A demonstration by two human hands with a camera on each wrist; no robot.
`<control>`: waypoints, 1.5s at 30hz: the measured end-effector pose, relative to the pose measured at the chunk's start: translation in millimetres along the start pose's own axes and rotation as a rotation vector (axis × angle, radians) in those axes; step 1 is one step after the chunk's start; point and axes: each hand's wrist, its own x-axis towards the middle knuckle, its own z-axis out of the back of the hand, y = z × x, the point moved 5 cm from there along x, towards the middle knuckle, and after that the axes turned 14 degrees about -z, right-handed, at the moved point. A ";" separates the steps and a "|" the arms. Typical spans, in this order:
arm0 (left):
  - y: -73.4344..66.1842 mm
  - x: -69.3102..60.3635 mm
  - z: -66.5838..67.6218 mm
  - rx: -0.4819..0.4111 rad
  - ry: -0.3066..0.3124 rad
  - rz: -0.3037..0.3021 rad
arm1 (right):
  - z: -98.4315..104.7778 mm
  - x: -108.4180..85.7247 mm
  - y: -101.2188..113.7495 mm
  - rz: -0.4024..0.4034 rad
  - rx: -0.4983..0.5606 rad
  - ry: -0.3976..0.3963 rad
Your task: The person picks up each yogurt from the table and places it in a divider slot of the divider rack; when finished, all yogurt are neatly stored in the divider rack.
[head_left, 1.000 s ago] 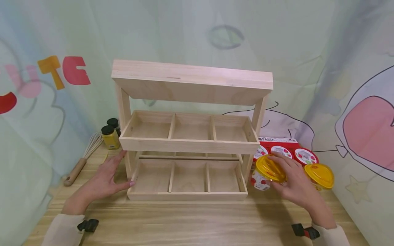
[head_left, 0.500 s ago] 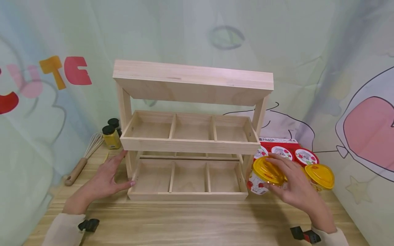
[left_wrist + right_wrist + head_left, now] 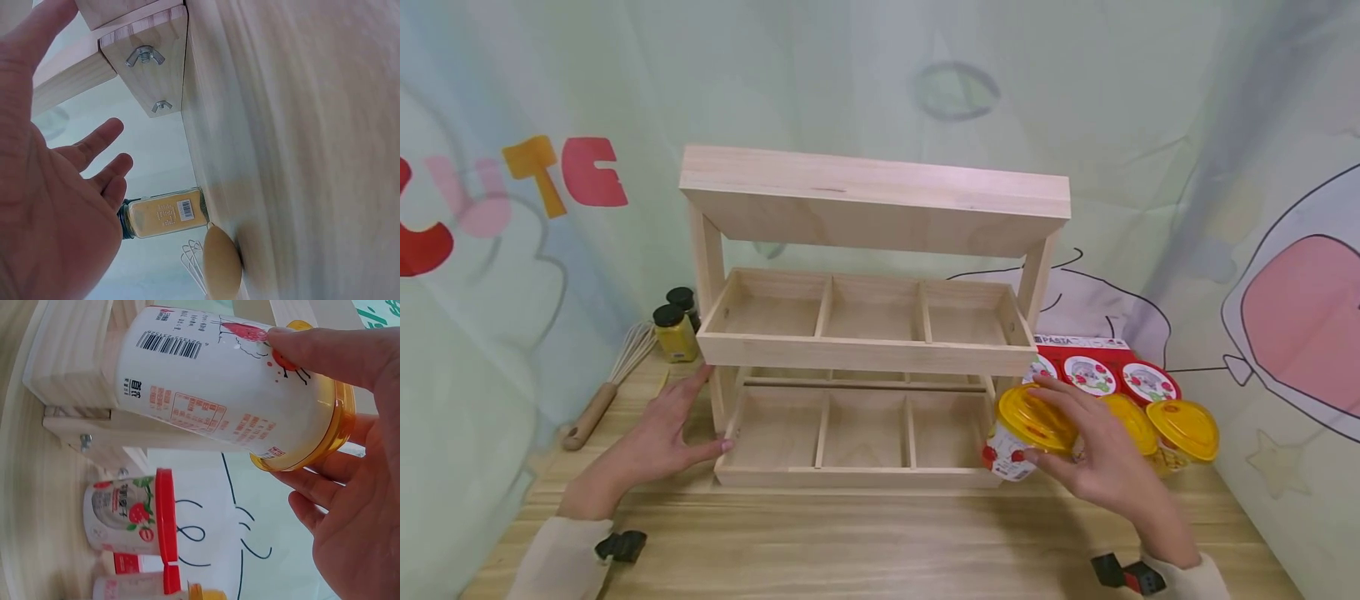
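I've got the right hand with its fingers around a white printed cup with a yellow lid, tilted above the wooden tabletop beside the pale wooden tiered rack; the left hand spreads its fingers wide at the rack's left end.

The pale wooden rack stands upright, its tiered trays divided into compartments. The white cup, printed with red motifs and closed by a translucent yellow lid, is raised and tilted beside the rack's lower right end.
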 end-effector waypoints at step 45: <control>-1.8 -2.0 2.3 -0.003 -0.011 -0.006 | -55.6 24.3 53.7 0.105 0.127 0.074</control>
